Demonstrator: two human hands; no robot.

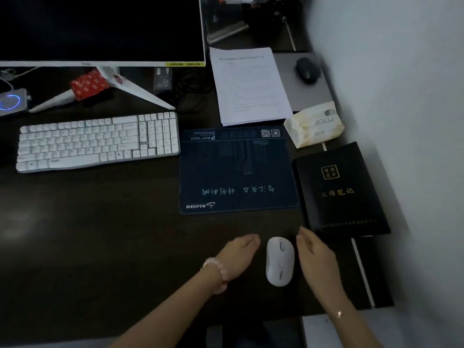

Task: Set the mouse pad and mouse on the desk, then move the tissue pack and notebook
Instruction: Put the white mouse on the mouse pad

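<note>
A dark blue mouse pad (238, 172) with pale print lies flat on the dark desk, right of the keyboard. A white mouse (280, 261) sits on the bare desk just in front of the pad. My left hand (238, 252) rests to the mouse's left and my right hand (315, 252) to its right; both have loose fingers and hold nothing. A cream tissue pack (316, 125) lies behind the pad's far right corner. The black notebook (341, 189) with gold lettering lies right of the pad.
A white keyboard (98, 141) lies left of the pad, below a dark monitor (100, 28). A stack of white papers (251, 86) sits behind the pad. A grey pad with a black mouse (307, 70) is at the far right. A pale wall (414, 121) borders the desk.
</note>
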